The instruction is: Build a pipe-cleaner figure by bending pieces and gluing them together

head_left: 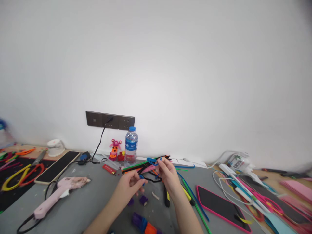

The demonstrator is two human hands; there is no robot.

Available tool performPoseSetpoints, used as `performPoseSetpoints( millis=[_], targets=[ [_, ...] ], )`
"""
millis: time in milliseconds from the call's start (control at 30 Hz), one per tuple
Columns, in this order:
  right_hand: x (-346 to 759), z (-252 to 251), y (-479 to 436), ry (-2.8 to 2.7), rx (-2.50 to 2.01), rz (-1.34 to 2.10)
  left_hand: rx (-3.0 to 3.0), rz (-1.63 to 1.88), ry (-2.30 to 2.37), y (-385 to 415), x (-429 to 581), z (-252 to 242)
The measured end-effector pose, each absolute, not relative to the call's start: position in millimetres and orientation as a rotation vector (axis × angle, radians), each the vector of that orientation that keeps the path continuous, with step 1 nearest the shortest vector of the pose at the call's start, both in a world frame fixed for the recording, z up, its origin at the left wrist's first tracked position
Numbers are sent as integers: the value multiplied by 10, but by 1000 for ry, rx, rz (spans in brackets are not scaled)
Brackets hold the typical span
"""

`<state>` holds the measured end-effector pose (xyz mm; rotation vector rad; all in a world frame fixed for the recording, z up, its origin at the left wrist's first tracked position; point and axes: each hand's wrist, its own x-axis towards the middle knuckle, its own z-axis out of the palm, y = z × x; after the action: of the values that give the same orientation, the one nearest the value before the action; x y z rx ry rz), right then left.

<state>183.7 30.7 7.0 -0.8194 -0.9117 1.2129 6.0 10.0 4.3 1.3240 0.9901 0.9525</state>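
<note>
My right hand (167,177) is closed in a pinch on a looped blue pipe cleaner (151,161). A little lower and to the left, the fingers of my left hand (131,187) are pressed together. Blue shows at the left fingertips, but I cannot tell what they hold. Behind both hands lies a pile of pipe cleaners (136,167) in black, orange, green and pink. Below them on the grey mat are a small purple piece (143,200) and a purple, blue and orange figure (147,226), partly cut off by the frame's lower edge.
A water bottle (131,146) stands by the wall beside a pink and orange figure (114,150). At left lie a pink glue gun (57,195), a phone (58,166) and scissors (26,175). Rightward are a pink-edged phone (221,208), long pipe cleaners (195,196) and white cables (225,191).
</note>
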Motion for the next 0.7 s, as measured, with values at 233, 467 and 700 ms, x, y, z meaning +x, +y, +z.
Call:
performPoseSetpoints(
  millis=[233,467,700],
  targets=[
    [1835,57,321,-915,-801,1228,1302,1027,951,146,11,84],
    [1845,47,330,-887,-819,1231,1545,1041,1102,212,-61,-7],
    [1870,85,325,-885,-828,1211,2164,602,1388,93,-120,40]
  ],
)
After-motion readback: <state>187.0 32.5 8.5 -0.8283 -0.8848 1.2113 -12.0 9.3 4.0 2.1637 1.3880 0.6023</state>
